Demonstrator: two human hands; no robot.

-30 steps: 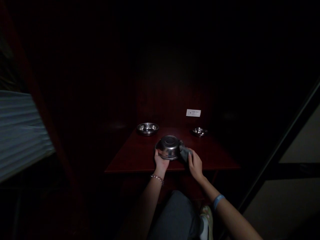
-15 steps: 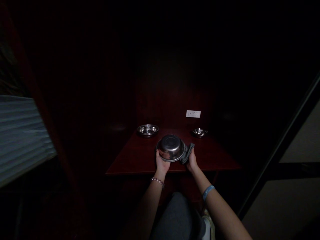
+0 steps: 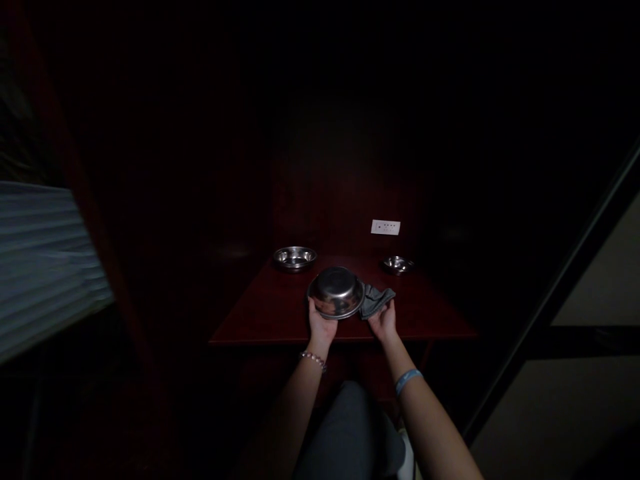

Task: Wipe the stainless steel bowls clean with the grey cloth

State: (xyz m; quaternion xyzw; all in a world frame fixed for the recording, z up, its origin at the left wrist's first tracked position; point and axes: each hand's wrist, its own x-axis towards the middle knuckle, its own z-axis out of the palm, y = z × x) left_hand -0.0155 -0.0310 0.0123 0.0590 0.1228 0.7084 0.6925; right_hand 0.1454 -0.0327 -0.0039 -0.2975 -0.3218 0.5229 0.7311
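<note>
Dim room; only the dark red table (image 3: 280,313) catches light. The person sits at its near edge, both forearms reaching forward.

Left hand (image 3: 321,325): curled closed on the near rim of a steel bowl (image 3: 336,293), which is turned bottom-up and tipped toward the person, its flat base facing the camera. The bowl is over the near middle of the table, seemingly propped by this hand alone; I cannot tell whether the far rim touches the wood. Held this way, the outer wall and base are exposed.

Right hand (image 3: 384,322): fingers closed on a grey cloth (image 3: 376,301), bunched and lying against the bowl's right flank. The cloth touches the bowl, which fits wiping the outside; the grip looks loose rather than tight.

Bracelet on the left wrist, blue band (image 3: 407,380) on the right.

Further back: a wide shallow steel dish (image 3: 295,257) at the far left, a smaller steel bowl (image 3: 398,265) at the far right, both upright, well apart. White socket plate (image 3: 385,227) on the wall behind.
</note>
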